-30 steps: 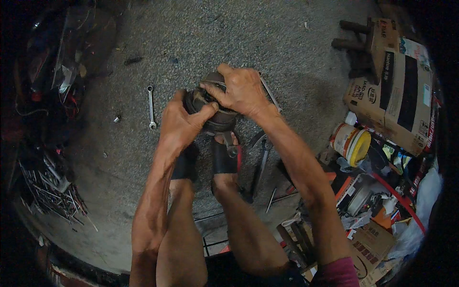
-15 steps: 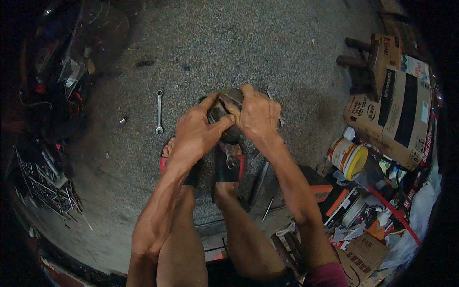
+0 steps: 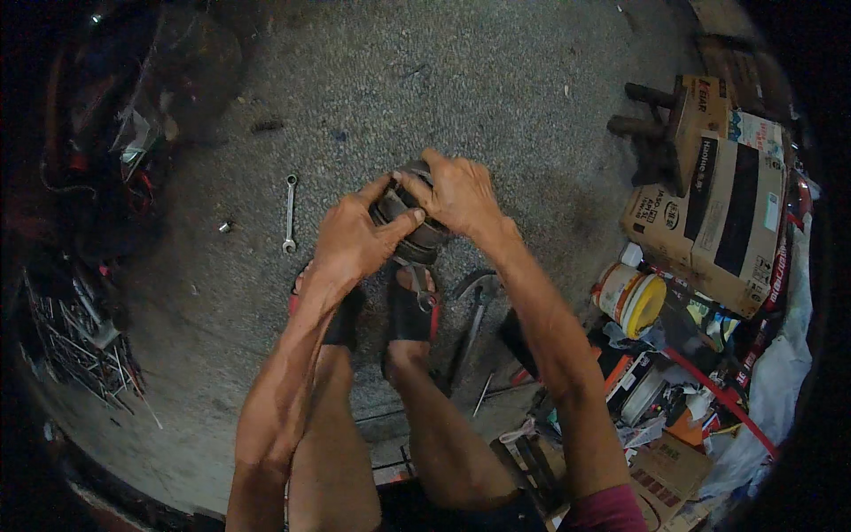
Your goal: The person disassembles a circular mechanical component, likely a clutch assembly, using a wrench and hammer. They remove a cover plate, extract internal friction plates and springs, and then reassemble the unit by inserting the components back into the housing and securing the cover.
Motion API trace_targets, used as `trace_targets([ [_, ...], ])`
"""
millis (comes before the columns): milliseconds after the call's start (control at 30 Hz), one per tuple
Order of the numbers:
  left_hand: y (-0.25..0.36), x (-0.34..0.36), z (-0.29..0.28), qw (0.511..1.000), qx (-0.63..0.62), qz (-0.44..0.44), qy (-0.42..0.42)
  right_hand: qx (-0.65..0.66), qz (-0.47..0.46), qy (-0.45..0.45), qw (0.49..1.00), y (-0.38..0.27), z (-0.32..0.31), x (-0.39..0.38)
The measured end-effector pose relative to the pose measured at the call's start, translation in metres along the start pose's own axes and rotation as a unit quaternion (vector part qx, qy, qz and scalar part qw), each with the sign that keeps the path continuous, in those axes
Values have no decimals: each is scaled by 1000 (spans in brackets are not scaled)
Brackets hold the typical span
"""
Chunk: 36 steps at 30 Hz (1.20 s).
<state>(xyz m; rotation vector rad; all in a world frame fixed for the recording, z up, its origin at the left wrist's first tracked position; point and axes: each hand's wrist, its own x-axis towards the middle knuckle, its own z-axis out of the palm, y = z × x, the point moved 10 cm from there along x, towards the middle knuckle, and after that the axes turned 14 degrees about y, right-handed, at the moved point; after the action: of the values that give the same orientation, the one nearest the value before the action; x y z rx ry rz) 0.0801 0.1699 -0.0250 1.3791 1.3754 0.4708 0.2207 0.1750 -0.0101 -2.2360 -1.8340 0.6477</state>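
Between my feet and above the floor, my two hands hold a dark, greasy pair of curved parts that look like brake shoes (image 3: 420, 238). My left hand (image 3: 350, 238) grips their left side, thumb across the top. From the right, my right hand (image 3: 461, 197) closes over the upper edge, its fingers bent onto the parts. Both hands hide some of their outline. Over my right sandal (image 3: 409, 315) shows a thin metal piece with a looped end (image 3: 424, 288); whether it hangs from the parts is unclear.
A combination wrench (image 3: 290, 215) and a small socket (image 3: 225, 227) lie on the floor at left. Near my right foot is a long-handled, hammer-like tool (image 3: 479, 306). Cartons (image 3: 722, 213), a yellow-lidded tub (image 3: 645, 306) and clutter line the right; thin metal rods (image 3: 89, 355) lie at left.
My right hand has shifted its fingers on the dark parts, which have turned slightly. The whole view has moved a little, and more of the hammer-like tool shows.
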Motion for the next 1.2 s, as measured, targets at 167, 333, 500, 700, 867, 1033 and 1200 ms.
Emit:
trace_targets([
  [167,-3,-12,0,997,-35,-59,-35,54,-5,21,998,-5,-1,0],
  [333,-18,-15,-9,989,-124,-74,-10,63,11,-45,997,-21,9,10],
  [500,-28,-15,-10,975,-194,-103,-24,69,2,-49,996,-27,16,15],
  [700,-34,-15,-15,968,-210,-123,-64,34,-38,-59,997,-35,26,22],
  [867,-43,-7,-27,995,-93,33,-22,-21,-86,-25,996,-35,42,20],
  [1033,-63,-10,-34,997,-61,1,-38,-22,-108,53,993,-45,50,16],
  [1200,-54,-22,-40,994,92,18,-51,-46,-29,45,998,-35,53,12],
])
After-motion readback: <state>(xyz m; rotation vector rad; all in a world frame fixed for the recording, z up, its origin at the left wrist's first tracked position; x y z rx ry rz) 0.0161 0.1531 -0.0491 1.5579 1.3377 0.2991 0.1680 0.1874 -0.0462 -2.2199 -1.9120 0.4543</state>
